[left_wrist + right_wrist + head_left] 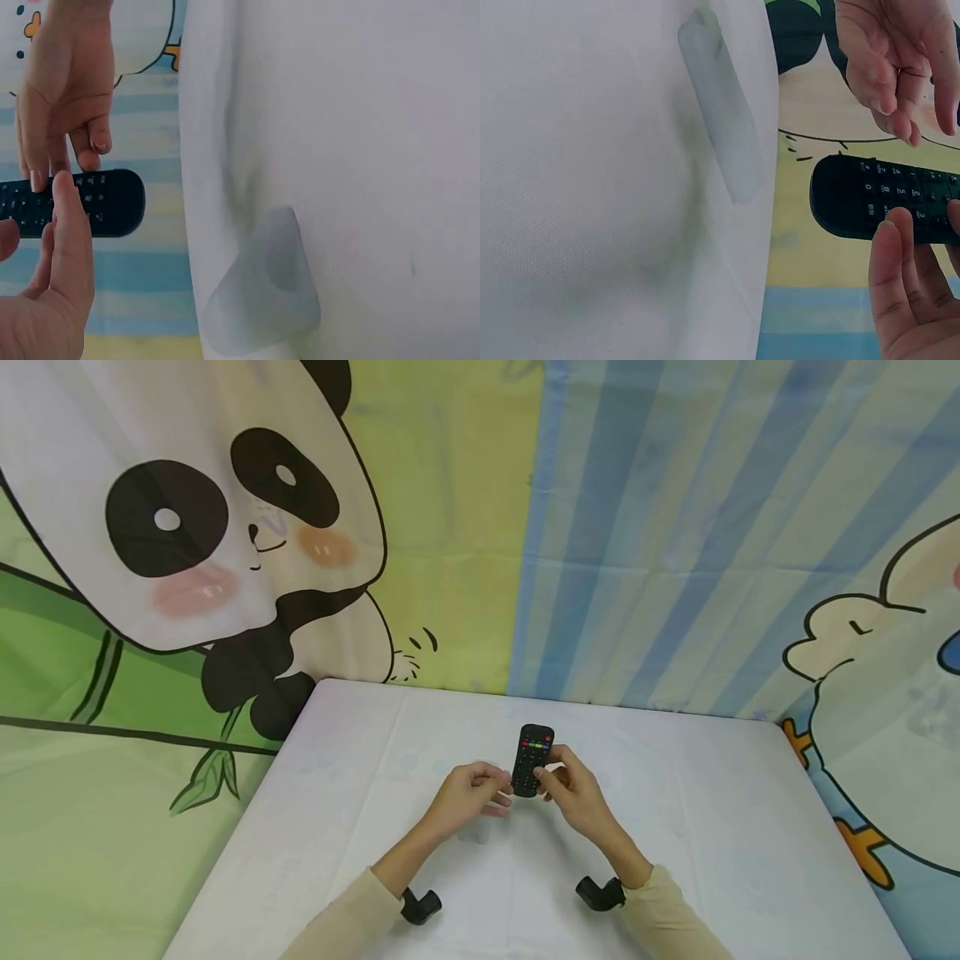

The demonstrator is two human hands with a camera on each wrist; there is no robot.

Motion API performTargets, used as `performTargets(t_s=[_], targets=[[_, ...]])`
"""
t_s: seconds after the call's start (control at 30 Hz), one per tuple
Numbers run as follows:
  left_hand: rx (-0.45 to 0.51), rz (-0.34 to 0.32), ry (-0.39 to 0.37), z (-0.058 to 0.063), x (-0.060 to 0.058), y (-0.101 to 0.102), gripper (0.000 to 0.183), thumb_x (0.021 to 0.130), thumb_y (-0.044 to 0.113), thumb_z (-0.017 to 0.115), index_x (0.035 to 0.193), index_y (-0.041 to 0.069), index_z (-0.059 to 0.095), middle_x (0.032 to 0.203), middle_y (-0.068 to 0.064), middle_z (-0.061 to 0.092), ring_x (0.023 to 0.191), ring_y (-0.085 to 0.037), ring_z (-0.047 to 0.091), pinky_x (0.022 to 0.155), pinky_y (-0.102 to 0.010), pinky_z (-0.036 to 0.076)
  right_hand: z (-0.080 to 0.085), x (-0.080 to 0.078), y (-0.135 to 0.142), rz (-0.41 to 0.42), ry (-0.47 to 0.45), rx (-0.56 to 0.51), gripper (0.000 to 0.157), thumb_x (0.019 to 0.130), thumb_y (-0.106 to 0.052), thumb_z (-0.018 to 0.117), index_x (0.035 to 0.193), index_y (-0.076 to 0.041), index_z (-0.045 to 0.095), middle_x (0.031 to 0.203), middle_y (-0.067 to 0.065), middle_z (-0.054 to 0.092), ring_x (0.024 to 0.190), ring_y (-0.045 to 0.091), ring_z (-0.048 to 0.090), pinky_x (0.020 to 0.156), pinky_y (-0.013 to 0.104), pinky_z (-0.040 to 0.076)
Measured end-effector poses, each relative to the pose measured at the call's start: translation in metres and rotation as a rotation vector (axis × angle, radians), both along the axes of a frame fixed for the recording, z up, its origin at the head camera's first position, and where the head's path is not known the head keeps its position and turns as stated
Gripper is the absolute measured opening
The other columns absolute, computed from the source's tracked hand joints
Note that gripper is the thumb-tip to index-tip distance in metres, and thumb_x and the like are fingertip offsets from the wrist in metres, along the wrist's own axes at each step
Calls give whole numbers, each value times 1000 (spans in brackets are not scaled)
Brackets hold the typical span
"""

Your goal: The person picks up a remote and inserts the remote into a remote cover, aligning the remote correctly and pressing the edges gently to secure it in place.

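Note:
A black remote control (530, 758) with rows of buttons is held up over the table, its button face toward the head camera. My right hand (581, 797) grips its right edge near the lower end, thumb on the button face and fingers behind. Beside the opposite edge is my left hand (465, 797), fingers loosely bent; the right wrist view shows a small gap between those fingertips (913, 135) and the remote. On the table below lies a frosted, translucent, sleeve-like piece (721, 112), mostly hidden behind the left hand in the head view.
A white cloth covers the table (720, 827). Behind it hangs a printed backdrop with a panda (300, 560), and blue stripes (675, 527) to the right. Black wrist cameras (422, 907) stick out from both sleeves over the near part of the table.

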State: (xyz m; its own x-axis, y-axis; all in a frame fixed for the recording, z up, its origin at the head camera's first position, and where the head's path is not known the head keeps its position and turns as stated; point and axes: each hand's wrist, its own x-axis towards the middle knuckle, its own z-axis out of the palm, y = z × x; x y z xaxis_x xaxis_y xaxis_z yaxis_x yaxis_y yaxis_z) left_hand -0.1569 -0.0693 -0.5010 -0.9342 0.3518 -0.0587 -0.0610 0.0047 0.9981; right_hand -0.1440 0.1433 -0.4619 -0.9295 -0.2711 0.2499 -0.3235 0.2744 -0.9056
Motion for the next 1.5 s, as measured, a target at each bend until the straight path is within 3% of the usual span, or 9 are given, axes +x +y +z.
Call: performTargets(t_s=[0.13,0.4,0.63,0.83,1.0,1.1,1.2,1.3,1.5], targets=[[104,-51,-147,1,-2,1,39,104,27,57,115,-10,65,106,-27,69,88,-31,73,76,-40,59,0,1,0,3,65,-11,19,98,6,59,117,4,55,108,20,62,73,26,66,63,46,58],[275,-77,-323,2,-5,0,61,101,42,60,126,-13,55,107,-24,70,97,-37,70,83,-42,57,-45,-15,6,18,379,74,37,88,18,64,120,2,56,109,15,60,81,25,67,69,35,59],[325,-89,-354,2,-4,2,62,99,40,65,130,-13,53,109,-24,69,95,-31,71,85,-40,56,-51,-16,6,28,525,120,42,83,18,70,119,-2,60,111,14,58,86,25,63,69,37,58],[358,-103,-357,2,-3,6,51,100,22,65,131,-15,50,119,-25,65,99,-27,70,85,-37,56,-50,-16,6,17,540,106,40,83,17,72,117,-2,62,114,14,58,96,29,61,71,40,58],[338,-104,-351,2,-2,6,58,98,15,67,145,-7,42,122,-25,64,103,-30,68,84,-39,57,-51,-16,8,-42,427,112,45,84,15,72,124,2,57,119,18,54,97,35,63,73,42,58],[296,-87,-323,1,-1,6,63,96,13,69,149,0,39,118,-23,67,98,-30,69,82,-42,58,-49,-15,9,-62,247,59,43,91,9,67,131,4,51,117,20,57,96,35,66,75,41,58],[248,-73,-286,-2,-1,6,63,94,10,71,150,5,41,113,-20,69,94,-28,70,79,-44,58,-45,-15,9,-56,26,-53,38,100,-2,60,136,2,48,113,21,61,94,30,67,78,43,58],[208,-78,-241,-4,-1,6,63,94,9,71,150,8,42,107,-17,71,91,-28,70,77,-44,59,-41,-15,9,-45,-137,-168,36,105,-12,55,139,-1,48,110,21,63,91,28,68,81,48,57],[155,-105,-168,-6,0,7,62,94,9,71,150,11,44,101,-14,71,91,-27,69,76,-43,59,-33,-16,10,-13,-261,-270,42,102,-19,61,139,-2,49,105,20,63,82,26,69,80,44,58]])
